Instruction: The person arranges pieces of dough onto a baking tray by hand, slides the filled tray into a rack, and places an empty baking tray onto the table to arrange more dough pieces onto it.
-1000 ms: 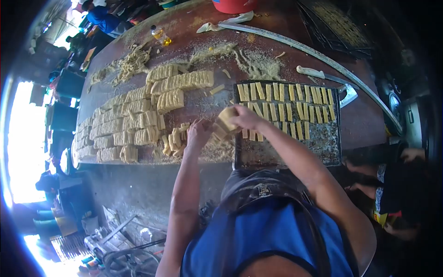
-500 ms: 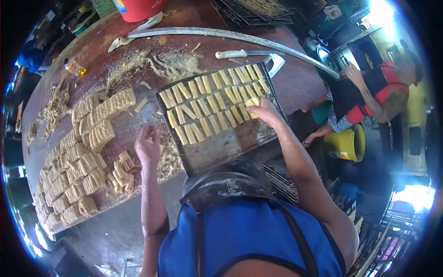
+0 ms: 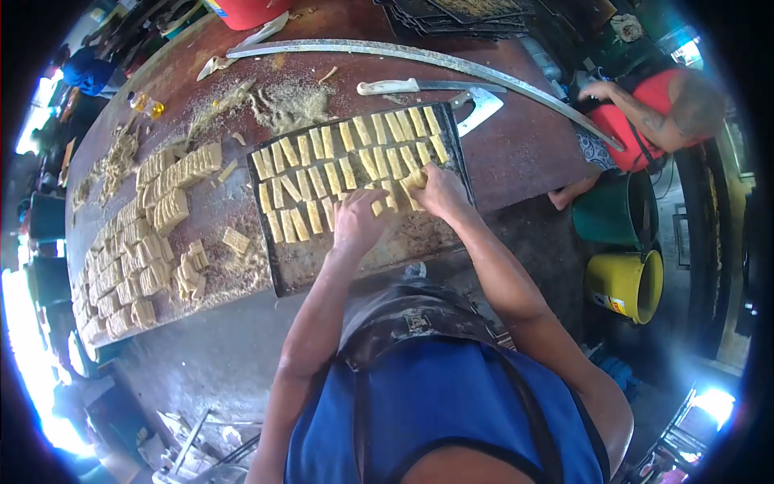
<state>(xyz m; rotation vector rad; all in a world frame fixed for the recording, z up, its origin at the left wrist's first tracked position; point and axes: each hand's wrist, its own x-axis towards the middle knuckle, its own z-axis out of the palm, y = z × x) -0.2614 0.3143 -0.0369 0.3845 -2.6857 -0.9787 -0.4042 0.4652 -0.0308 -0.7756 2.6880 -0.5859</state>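
A dark metal tray (image 3: 355,260) holds rows of pale dough strips (image 3: 316,182), with bare metal along its near side. Over the lower row is my left hand (image 3: 360,222), its fingers reaching right above the strips; whether it grips one is unclear. My right hand (image 3: 439,194) is closed on a small bunch of dough strips (image 3: 416,179) at the right part of the tray. Left of the tray, many cut dough strips (image 3: 121,270) stand in packed stacks, and a loose pile (image 3: 190,270) lies nearer the tray with a small block (image 3: 236,240).
Beyond the tray lie a white-handled knife (image 3: 389,86), a broad blade (image 3: 481,111) and a long curved metal strip (image 3: 355,47). A red bucket (image 3: 246,10) and an oil bottle (image 3: 147,105) stand farther back. A co-worker (image 3: 645,113) is at right, near green and yellow buckets (image 3: 625,284).
My left hand has moved from beside the tray to over its lower row. My right hand has shifted left with its bunch. The view has turned, and the co-worker's posture has changed.
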